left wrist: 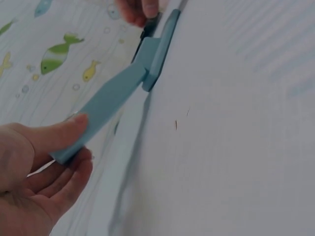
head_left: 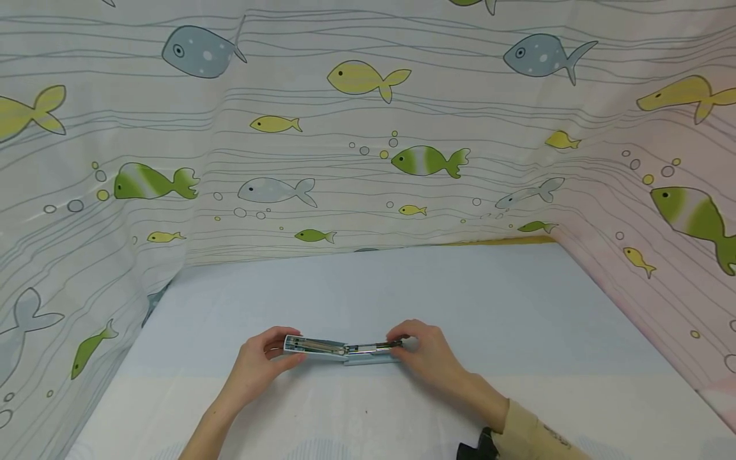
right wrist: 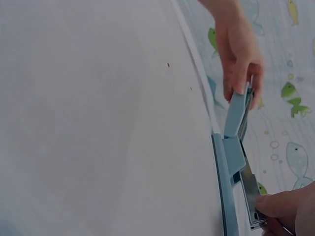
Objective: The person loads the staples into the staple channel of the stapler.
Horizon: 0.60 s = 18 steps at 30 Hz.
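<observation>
Fish-print sheeting (head_left: 345,153) behind flat pale worktop (head_left: 368,291) — left hand (head_left: 260,363) pinches hollow, channel-shaped cover (head_left: 313,347) of blue stapler (left wrist: 134,74); right hand (head_left: 430,351) pinches its slim metal rail (right wrist: 250,191).

R arm (head_left: 474,386): tan sleeve (head_left: 526,431) w/ dk marking (head_left: 556,436), too small to read. Blk item (head_left: 478,446) at sleeve's L edge, type unclear. L forearm (head_left: 221,409), L hand (head_left: 259,363), R hand (head_left: 427,350) bare.

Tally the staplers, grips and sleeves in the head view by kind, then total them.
Staplers: 1, the light blue stapler, opened out
Grips: 2, the left grip and the right grip, both on it
Sleeves: 1, the beige sleeve
Total: 4
</observation>
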Available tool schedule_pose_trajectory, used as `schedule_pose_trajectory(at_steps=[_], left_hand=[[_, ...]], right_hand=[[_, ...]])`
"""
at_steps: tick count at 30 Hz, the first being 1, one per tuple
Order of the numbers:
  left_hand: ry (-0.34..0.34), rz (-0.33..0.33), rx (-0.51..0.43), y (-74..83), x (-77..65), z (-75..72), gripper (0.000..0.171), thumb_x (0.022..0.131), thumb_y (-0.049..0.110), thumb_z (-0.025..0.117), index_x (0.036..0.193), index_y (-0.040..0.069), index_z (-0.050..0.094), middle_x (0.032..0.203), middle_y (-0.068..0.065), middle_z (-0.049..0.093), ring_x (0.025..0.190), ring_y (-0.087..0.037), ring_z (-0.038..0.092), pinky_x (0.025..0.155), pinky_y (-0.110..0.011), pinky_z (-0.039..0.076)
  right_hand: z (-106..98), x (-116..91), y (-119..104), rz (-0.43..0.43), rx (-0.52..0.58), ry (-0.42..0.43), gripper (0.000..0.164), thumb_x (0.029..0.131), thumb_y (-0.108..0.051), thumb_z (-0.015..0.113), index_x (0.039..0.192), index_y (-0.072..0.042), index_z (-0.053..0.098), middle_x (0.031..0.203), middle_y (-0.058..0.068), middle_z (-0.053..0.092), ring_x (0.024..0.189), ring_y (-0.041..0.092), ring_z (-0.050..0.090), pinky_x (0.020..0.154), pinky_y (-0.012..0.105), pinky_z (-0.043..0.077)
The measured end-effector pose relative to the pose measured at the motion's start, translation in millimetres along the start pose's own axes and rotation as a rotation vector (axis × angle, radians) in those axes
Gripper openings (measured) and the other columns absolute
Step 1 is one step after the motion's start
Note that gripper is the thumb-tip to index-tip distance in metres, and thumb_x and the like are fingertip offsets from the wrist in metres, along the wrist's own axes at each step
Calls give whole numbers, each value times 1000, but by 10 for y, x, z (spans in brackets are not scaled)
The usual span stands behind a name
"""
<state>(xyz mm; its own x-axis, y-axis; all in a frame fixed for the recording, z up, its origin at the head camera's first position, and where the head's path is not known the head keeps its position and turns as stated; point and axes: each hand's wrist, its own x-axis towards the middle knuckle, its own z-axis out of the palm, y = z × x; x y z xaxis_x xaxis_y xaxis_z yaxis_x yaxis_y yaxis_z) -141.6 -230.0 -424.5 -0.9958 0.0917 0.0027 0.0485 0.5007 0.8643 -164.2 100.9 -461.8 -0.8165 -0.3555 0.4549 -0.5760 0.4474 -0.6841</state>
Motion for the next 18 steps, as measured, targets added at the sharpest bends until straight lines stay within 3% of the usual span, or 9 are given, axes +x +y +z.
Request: schedule_pose_trajectory(at_steps=[18], left_hand=[[-24, 10, -41, -64, 26, -10, 45, 79, 15, 85, 120, 8, 66, 115, -13, 69, 103, -21, 71, 85, -20, 56]], right_hand=[[-75, -55, 60, 63, 4, -5, 26, 80, -2, 82, 102, -13, 73, 98, -7, 73, 90, 11, 68, 83, 32, 56]])
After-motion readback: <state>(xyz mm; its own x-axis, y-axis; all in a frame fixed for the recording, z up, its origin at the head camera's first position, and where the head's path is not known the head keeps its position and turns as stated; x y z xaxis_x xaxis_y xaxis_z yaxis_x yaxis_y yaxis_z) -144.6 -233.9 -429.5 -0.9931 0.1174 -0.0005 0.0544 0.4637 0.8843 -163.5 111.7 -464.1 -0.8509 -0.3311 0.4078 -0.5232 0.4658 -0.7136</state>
